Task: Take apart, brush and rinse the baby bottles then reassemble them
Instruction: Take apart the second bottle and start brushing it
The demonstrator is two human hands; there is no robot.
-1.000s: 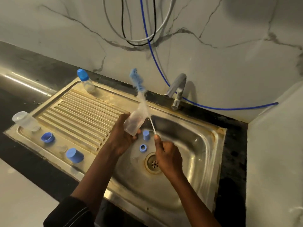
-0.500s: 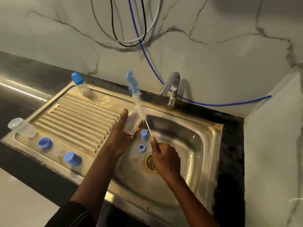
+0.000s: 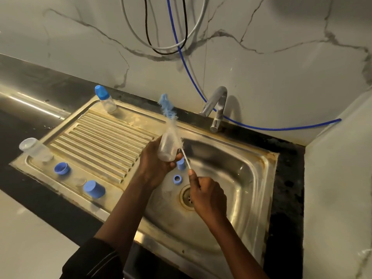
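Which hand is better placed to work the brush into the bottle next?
Right, likely. The right hand pinches the brush by its stem, while the left hand grips the bottle over the sink.

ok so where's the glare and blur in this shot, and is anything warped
Head view: dim warm light; a glare streak on the metal surface at left, sheen on the sink wall; the brush and bottle are motion-blurred; the tap throws a soft shadow on the wall; the wide lens bows the counter edges.
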